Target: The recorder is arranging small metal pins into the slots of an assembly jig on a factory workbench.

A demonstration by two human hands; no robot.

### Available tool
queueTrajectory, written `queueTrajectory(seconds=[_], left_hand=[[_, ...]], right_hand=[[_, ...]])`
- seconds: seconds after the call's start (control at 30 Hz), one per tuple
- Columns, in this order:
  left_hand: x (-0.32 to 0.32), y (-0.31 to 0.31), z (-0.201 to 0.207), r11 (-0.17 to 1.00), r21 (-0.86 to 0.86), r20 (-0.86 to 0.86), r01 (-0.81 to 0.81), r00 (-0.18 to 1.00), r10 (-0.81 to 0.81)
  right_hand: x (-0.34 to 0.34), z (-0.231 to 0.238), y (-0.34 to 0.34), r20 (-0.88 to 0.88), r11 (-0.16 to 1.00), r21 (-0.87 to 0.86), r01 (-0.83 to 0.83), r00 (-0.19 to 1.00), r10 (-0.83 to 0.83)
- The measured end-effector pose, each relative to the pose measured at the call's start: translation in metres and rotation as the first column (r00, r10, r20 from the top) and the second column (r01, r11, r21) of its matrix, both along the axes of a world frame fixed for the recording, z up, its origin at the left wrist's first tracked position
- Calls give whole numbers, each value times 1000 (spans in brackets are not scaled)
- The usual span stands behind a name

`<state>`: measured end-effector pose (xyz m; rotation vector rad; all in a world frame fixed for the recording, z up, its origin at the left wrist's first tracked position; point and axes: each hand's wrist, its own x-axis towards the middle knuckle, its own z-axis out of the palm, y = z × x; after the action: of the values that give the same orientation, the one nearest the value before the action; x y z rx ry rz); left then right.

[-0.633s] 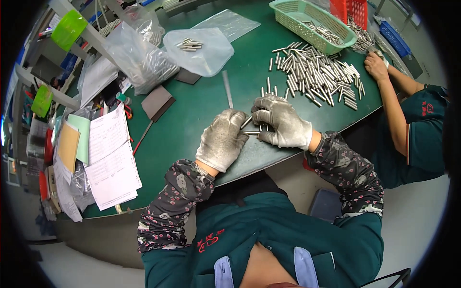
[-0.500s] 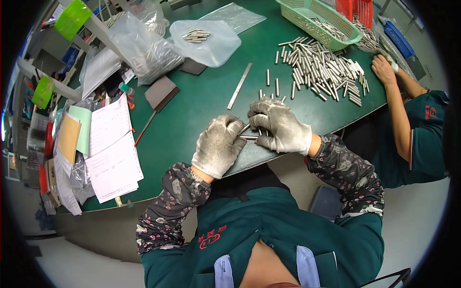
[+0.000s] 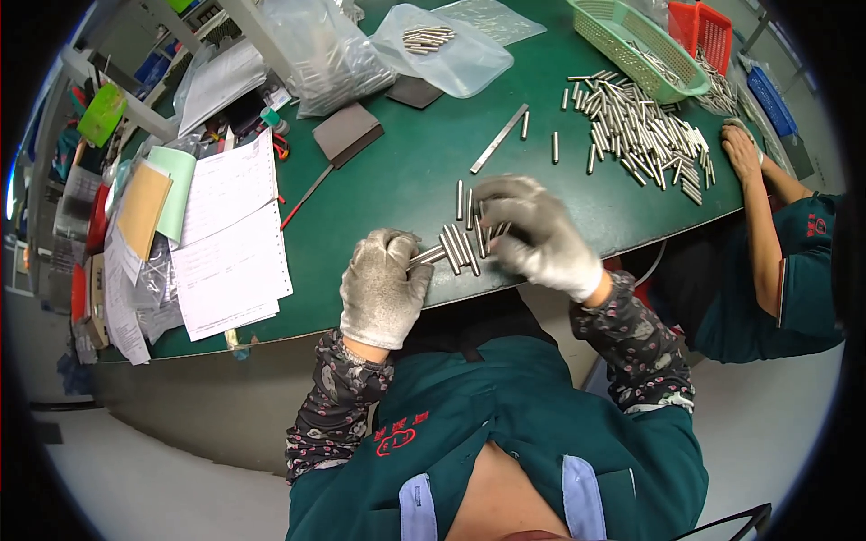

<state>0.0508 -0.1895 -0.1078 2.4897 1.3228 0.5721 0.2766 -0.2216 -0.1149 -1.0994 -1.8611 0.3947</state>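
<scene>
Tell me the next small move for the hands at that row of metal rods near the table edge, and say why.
Probably lay the rod pinched in the left hand down at the near end of the row of rods. That rod already points at the row, and the right hand rests on the row's far side, seemingly steadying it. The big loose pile lies farther off.

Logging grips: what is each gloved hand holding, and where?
Left hand pinches a short metal rod by its near end. Right hand is blurred; cannot tell.
</scene>
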Motion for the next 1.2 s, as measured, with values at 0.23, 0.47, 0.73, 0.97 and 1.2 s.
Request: queueTrajectory(seconds=[0.23,0.47,0.73,0.97,1.2], left_hand=[[7,1,-6,988,83,-38,-129,990,133],[13,5,-8,995,79,-41,-57,997,60],[9,4,-12,994,102,12,-32,999,31],[8,6,-13,989,145,17,-2,1000,-1],[12,4,-8,995,77,63,-68,996,63]], right_hand=[[-3,-4,-29,334,916,-52,398,871,-360],[4,-11,-19,267,935,-8,354,902,-339],[-16,5,-26,394,904,-74,421,845,-361],[-6,4,-19,449,879,-145,454,822,-350],[0,11,-15,485,928,-162,336,846,-222]])
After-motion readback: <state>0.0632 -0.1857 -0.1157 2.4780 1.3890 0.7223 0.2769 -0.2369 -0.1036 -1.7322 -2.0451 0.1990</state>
